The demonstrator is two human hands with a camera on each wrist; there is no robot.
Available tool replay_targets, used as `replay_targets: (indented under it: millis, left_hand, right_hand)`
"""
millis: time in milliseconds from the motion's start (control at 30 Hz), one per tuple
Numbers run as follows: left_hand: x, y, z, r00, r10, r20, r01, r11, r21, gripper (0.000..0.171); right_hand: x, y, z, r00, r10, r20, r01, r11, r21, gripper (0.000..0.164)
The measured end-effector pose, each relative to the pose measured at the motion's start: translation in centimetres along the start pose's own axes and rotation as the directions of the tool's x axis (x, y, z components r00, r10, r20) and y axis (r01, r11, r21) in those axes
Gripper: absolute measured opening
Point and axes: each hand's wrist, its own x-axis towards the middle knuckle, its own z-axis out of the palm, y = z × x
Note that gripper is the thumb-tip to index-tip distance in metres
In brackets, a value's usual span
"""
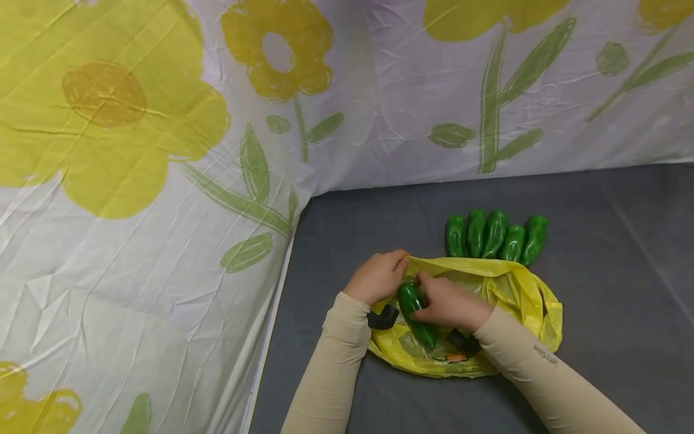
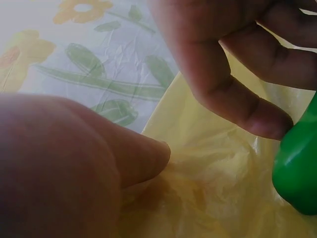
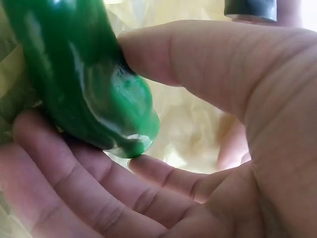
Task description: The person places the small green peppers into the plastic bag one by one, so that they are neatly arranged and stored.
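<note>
A glossy, long green pepper (image 1: 412,307) lies slanted within the mouth of a yellow plastic bag (image 1: 520,277), its narrow tip toward the person. My right hand (image 1: 452,301) pinches this pepper near its thick end; in the right wrist view the thumb rests on one side of the pepper (image 3: 74,64) and the fingers curl under the other. On the left, my left hand (image 1: 376,277) grips the bag's rim and keeps it spread. The left wrist view shows crinkled yellow plastic (image 2: 213,173) below the fingers, with the thick end of the pepper (image 2: 297,168) at the right edge.
Several more green peppers (image 1: 496,232) lie in a row behind the bag on the dark grey tabletop (image 1: 612,271). A white flowered cloth (image 1: 379,120) hangs along the back and left sides. Black wrist straps (image 1: 384,317) show near the hands.
</note>
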Motion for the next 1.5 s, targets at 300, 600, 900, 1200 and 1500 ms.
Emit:
replay_targets:
  millis: [300,600,900,1200,1500]
  left_hand:
    - [-0.1,0.1,0.0,1.0,0.006,0.003,-0.006,1.0,-0.004,0.037]
    - [0.0,0.0,0.1,1.0,0.007,-0.005,-0.007,1.0,0.012,0.036]
    - [0.1,-0.1,0.3,1.0,0.012,-0.001,-0.012,1.0,0.015,0.035]
    - [0.1,-0.1,0.2,1.0,0.016,0.009,-0.016,1.0,0.019,0.036]
    - [0.3,0.0,0.3,1.0,0.009,0.017,-0.009,0.999,0.051,0.035]
  right_hand:
    - [-0.1,-0.2,0.2,1.0,0.024,0.003,-0.024,0.998,-0.05,0.035]
    - [-0.3,-0.6,0.5,1.0,-0.01,-0.012,0.008,0.994,-0.108,0.025]
    - [-0.3,-0.4,0.5,0.998,-0.062,-0.014,0.06,0.99,-0.128,0.03]
    - [-0.5,-0.3,0.1,1.0,-0.018,-0.02,0.015,0.992,-0.123,0.027]
    - [-1.5,-0.9,-2.0,0.999,-0.032,-0.038,0.028,0.994,-0.105,0.031]
